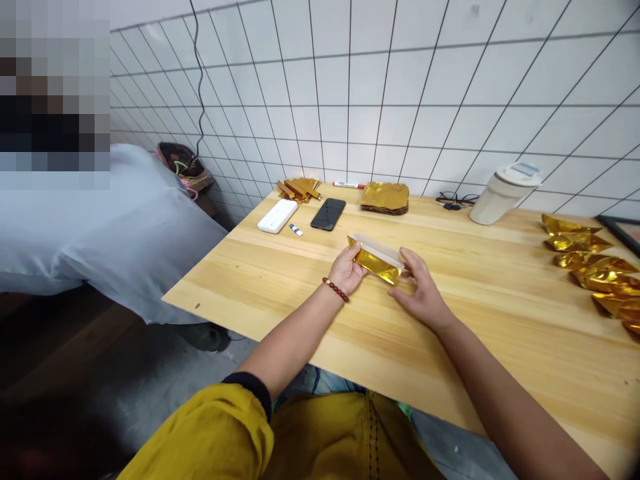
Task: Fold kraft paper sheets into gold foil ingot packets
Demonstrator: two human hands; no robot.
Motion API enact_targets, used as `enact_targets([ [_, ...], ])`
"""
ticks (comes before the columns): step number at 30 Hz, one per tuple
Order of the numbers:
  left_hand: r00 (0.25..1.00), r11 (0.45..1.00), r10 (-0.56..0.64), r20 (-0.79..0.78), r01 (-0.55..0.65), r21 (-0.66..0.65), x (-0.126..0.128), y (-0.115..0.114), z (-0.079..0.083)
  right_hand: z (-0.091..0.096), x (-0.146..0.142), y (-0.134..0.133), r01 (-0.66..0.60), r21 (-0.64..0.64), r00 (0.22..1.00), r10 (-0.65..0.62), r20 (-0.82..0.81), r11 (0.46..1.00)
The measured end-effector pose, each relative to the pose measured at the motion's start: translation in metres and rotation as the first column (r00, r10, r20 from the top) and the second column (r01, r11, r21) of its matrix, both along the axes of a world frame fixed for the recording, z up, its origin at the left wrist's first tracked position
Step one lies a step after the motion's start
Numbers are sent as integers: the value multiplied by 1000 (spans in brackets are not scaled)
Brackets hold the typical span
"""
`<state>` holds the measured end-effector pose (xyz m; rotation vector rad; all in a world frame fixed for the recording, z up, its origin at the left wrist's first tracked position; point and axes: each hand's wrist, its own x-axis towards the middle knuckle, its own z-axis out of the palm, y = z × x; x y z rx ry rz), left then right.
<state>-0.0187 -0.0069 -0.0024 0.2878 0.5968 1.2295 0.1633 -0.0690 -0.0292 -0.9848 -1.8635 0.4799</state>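
A partly folded sheet of gold foil paper (376,260), white on its inner side, lies on the wooden table (310,313) between my hands. My left hand (345,270), with a red bead bracelet at the wrist, pinches the paper's left end. At the paper's right end my right hand (420,287) presses with its fingertips.
A stack of gold sheets (385,197), a black phone (328,214), a white power bank (277,216), a small tube (296,229), a red marker (349,185) and folded gold pieces (300,189) lie at the back. A white jug (503,193) stands back right. Several finished gold shapes (595,270) line the right edge. A person in a light shirt (100,227) sits left.
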Motion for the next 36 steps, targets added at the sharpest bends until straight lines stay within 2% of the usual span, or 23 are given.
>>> enact_targets([
  [2,999,1000,-26,-20,26,0,-1,0,0,2,-2,-1,-11,111,996,1,92,994],
  [4,997,998,-60,-42,60,7,-1,-1,1,3,-4,0,-11,175,993,-10,114,985],
  [7,994,995,-98,-57,99,17,0,-2,2,2,-5,1,5,179,996,-21,88,984],
  [12,988,987,-136,-78,142,70,1,-3,2,0,-2,4,30,39,999,-28,-46,999],
  [16,972,965,-201,-125,218,143,3,-6,0,-1,2,5,104,-62,981,-112,-157,993],
  [19,958,948,-240,-155,266,177,6,-9,-3,-3,5,6,109,-203,947,-164,-277,973],
  [23,957,944,-248,-152,274,184,9,-10,-3,-3,3,5,69,-359,893,-218,-394,931],
  [27,968,952,-234,-92,247,180,12,-13,0,2,1,4,51,-414,871,-243,-427,909],
  [31,978,966,-210,-8,209,154,15,-18,5,6,1,3,36,-432,906,-212,-367,901],
  [36,982,986,-169,88,168,17,17,-21,8,7,-2,5,32,-430,873,-234,-427,902],
])
